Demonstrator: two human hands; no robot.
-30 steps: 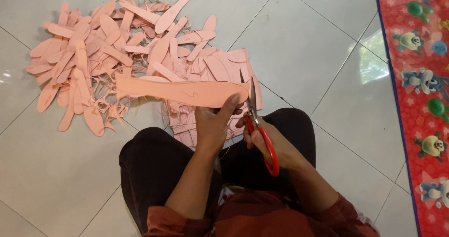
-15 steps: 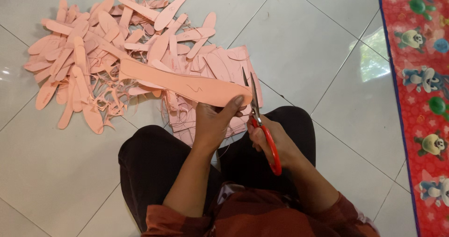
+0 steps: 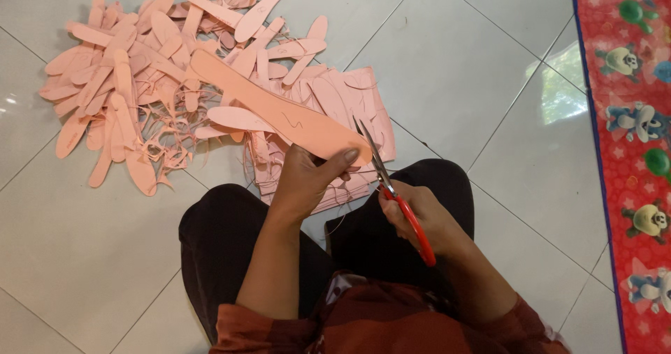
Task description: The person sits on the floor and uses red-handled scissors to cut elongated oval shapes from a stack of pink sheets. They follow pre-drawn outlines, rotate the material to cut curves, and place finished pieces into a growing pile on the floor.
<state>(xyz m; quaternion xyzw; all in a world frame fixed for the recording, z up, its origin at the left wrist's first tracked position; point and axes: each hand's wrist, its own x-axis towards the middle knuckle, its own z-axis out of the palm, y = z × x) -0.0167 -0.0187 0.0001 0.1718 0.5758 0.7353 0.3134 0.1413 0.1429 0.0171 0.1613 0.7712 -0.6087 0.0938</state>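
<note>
The person sits on the tiled floor [image 3: 489,67], knees in dark trousers, and the left hand [image 3: 307,183] is clamped around the near end of a long pink sole-shaped cutout [image 3: 272,109], thumb on top, with the piece running up toward 10 o'clock from that hand. The right hand [image 3: 426,218] is wrapped through the handles of a pair of red-handled scissors [image 3: 395,193], whose blades point up to about 11 o'clock and meet the cutout's rounded end right beside the left thumb. Under the cutout lies a stack of pink sheets [image 3: 349,95], and at 10 o'clock from that there's a messy pile of finished pink soles and thin trimmings [image 3: 133,88]. Off at 3 o'clock runs a red mat with cartoon prints [image 3: 629,116].
</note>
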